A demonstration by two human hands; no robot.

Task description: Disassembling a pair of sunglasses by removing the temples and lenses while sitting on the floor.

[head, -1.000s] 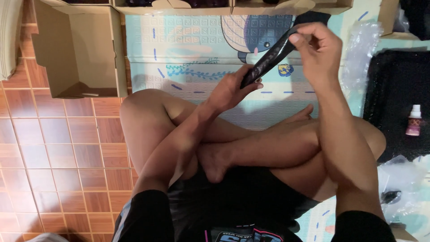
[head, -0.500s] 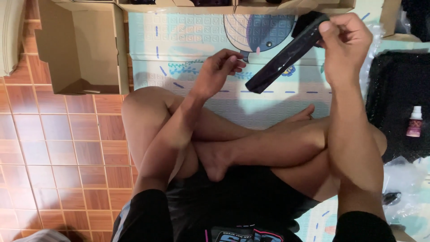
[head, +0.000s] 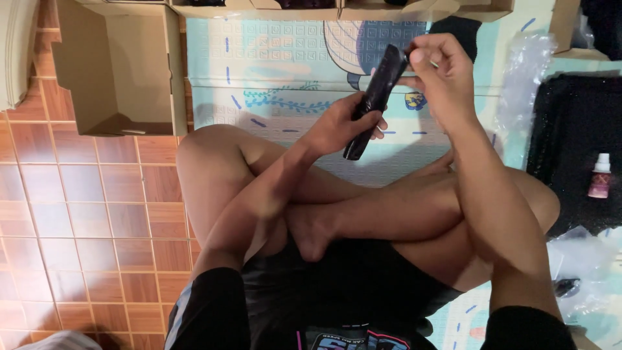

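I sit cross-legged on the floor and hold a long, slim black object [head: 377,97] in glossy wrapping above my knees. My left hand [head: 340,123] is wrapped around its lower half. My right hand [head: 440,74] pinches its upper end between thumb and fingers. The object stands tilted, its top leaning to the right. Under it lies a pale blue play mat [head: 272,71] with a cartoon print.
An open cardboard box [head: 116,71] lies on its side at the upper left on the brown floor tiles [head: 84,214]. More boxes [head: 311,8] line the top edge. At right are crumpled clear plastic [head: 528,78], a black mat [head: 573,155] and a small pink bottle [head: 599,176].
My left hand had let go of the black object and has now gripped it again lower down. The object has turned more upright and moved left, with my right hand still on its top.
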